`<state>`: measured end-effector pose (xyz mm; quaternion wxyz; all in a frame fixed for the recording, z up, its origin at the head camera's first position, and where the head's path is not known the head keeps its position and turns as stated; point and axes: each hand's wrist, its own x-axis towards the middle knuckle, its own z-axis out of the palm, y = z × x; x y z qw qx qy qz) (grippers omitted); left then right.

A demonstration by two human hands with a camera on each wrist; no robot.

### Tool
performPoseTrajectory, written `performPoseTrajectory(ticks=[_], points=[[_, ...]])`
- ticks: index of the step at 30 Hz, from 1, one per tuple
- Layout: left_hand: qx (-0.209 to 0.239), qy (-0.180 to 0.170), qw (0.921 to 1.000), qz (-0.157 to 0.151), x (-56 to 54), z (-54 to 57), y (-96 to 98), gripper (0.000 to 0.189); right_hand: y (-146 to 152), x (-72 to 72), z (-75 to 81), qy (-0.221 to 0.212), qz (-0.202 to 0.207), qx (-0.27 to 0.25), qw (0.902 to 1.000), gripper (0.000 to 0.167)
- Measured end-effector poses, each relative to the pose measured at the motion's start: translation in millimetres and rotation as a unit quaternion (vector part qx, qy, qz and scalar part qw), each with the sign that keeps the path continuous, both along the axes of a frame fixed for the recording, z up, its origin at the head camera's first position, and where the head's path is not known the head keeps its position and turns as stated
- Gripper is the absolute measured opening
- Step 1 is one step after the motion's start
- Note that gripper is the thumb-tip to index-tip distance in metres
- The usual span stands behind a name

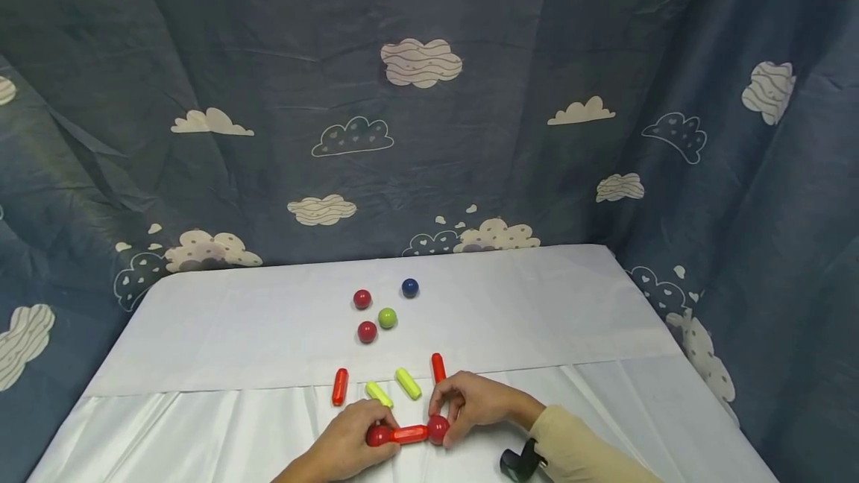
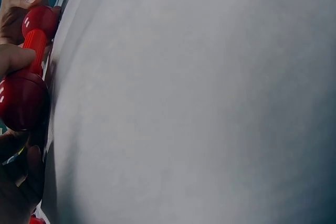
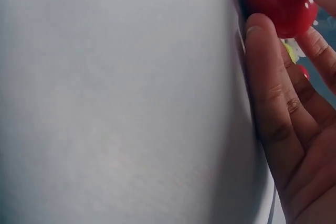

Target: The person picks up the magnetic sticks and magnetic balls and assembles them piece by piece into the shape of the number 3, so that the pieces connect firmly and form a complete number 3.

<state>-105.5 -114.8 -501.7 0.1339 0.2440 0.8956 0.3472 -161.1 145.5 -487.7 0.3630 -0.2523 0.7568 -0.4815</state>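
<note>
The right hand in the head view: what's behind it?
The far end of a red stick shows just beyond the right hand, lying on the white cloth. The hand covers the stick's near end; anything else hidden there cannot be seen.

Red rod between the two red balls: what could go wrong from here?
The held red rod might slip from the right ball if the right hand lets go while the joint is loose. That round ball could then roll across the white cloth. The right hand could also nudge the loose red rod just beyond it.
</note>
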Motion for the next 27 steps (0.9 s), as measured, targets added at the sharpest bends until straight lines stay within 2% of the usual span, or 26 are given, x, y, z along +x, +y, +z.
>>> performPoseTrajectory(ticks=[5,8,15,21,27], points=[[0.006,-0.003,1.0000,-0.004,-1.0,-0.8,-0.9,0.017,4.9,-3.5,0.3,-0.008,0.001,-0.018,0.9998,0.028],[0.005,-0.006,1.0000,-0.005,-1.3,-0.4,-0.6,0.017,8.9,-7.8,0.8,0.006,-0.007,-0.033,0.9994,0.027],[0.002,-0.013,0.9999,-0.009,-4.2,1.4,-1.0,0.017,15.3,-20.8,1.2,0.051,-0.083,-0.027,0.9949,0.023],[0.001,-0.031,0.9995,-0.007,-5.7,2.0,-0.9,0.016,13.2,-29.6,1.7,0.085,-0.149,-0.004,0.9851,0.025],[0.000,-0.037,0.9993,-0.004,-5.1,1.9,-0.4,0.018,7.0,-37.3,-1.7,0.101,-0.193,0.015,0.9760,0.028]])
